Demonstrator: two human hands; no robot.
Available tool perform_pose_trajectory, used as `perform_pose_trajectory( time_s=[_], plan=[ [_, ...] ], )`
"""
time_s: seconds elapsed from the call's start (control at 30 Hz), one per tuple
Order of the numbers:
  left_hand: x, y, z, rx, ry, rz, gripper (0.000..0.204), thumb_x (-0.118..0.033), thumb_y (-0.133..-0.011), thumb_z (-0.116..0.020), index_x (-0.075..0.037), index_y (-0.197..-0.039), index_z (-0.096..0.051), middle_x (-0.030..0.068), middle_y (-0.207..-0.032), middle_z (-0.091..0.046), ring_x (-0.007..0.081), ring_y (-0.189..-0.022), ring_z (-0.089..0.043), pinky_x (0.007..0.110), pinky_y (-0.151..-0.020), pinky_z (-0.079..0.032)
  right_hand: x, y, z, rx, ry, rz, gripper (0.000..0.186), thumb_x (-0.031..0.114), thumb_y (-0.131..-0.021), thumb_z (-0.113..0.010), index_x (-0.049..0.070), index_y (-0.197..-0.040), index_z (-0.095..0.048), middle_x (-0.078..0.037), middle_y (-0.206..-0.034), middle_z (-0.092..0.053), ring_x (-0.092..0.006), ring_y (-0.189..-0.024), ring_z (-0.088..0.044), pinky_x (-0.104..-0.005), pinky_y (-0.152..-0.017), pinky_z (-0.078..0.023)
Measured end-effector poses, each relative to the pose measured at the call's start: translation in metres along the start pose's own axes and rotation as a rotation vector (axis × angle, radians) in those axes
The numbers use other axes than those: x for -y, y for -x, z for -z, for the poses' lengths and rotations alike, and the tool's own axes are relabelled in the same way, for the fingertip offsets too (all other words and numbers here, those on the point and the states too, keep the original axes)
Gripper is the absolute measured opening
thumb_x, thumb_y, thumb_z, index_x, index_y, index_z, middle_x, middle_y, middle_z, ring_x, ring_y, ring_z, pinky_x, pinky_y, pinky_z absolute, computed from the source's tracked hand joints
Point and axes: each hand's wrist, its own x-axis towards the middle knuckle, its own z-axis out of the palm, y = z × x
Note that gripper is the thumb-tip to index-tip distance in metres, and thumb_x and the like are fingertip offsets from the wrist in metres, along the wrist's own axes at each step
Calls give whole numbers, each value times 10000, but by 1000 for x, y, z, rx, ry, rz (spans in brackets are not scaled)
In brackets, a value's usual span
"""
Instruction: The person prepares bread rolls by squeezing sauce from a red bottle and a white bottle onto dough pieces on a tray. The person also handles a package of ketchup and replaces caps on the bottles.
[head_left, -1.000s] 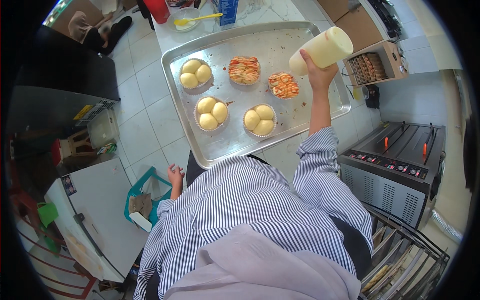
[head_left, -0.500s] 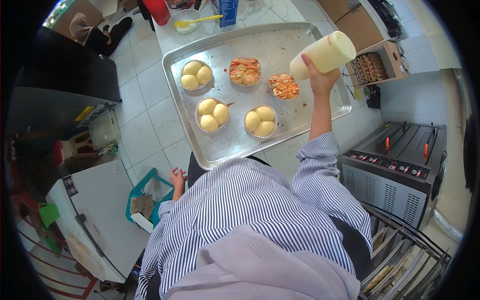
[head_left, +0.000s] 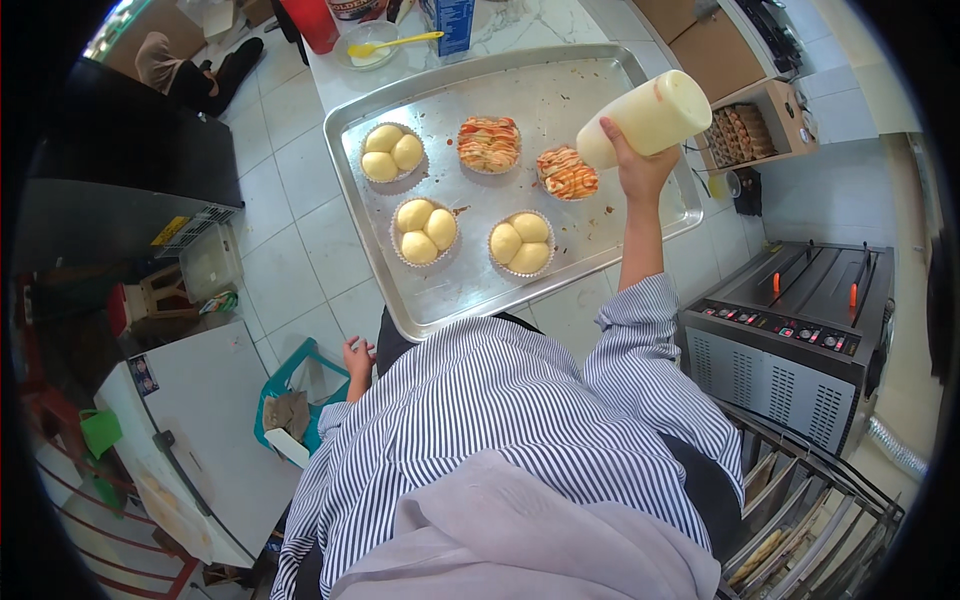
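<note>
My right hand (head_left: pixel 643 165) is wrapped round a squeeze bottle (head_left: pixel 655 112) filled with something pale yellow. It is tilted over a bun with red and pale stripes (head_left: pixel 566 175), base up to the right; the bottle's tip is hidden. A second striped bun (head_left: pixel 489 144) sits left of that one. Three plain buns, each of three dough balls in a paper cup, share the metal tray (head_left: pixel 470 295): one at the far left (head_left: pixel 391 152), one at the near left (head_left: pixel 424 231), one at the near middle (head_left: pixel 521 243). My left hand (head_left: pixel 358 356) hangs beside my leg, fingers loosely apart, holding nothing.
Behind the tray, a bowl (head_left: pixel 368 52) with a yellow spoon and a blue box (head_left: pixel 454 26) stand on the marble-patterned table. A teal stool (head_left: pixel 290 385) is by my left hand. To the right is an oven (head_left: pixel 775 340). Another person (head_left: pixel 190 75) sits on the floor, far left.
My right hand and the bottle have shifted very slightly left and down. The buns, the tray and my left hand stay about where they were.
</note>
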Motion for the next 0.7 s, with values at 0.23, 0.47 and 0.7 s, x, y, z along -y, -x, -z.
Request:
perform_pose_trajectory(
  time_s=[0.23,0.47,0.7],
  plan=[
    [14,-8,7,16,-13,3,303,-163,-854,-530,-82,-1125,-422,106,-785,-623,133,-486,-524,251,-416,-418,9,8,0,-2,-40,-13,416,47,-636,-788,-26,-984,-572,-82,-904,-620,-148,-820,-601,-285,-741,-496],
    [16,-13,2,24,-30,-17,310,-166,-850,-533,-78,-1125,-423,106,-787,-623,131,-487,-521,248,-416,-416,21,15,-2,53,-78,6,438,45,-632,-789,-24,-1003,-566,-86,-917,-617,-154,-829,-599,-292,-755,-498],
    [22,-16,8,32,-70,-23,320,-169,-844,-537,-80,-1130,-425,108,-780,-624,129,-464,-507,254,-407,-416,-8,-4,20,-51,49,12,407,54,-627,-794,-27,-969,-589,-83,-906,-633,-153,-804,-610,-284,-736,-502]
  ],
)
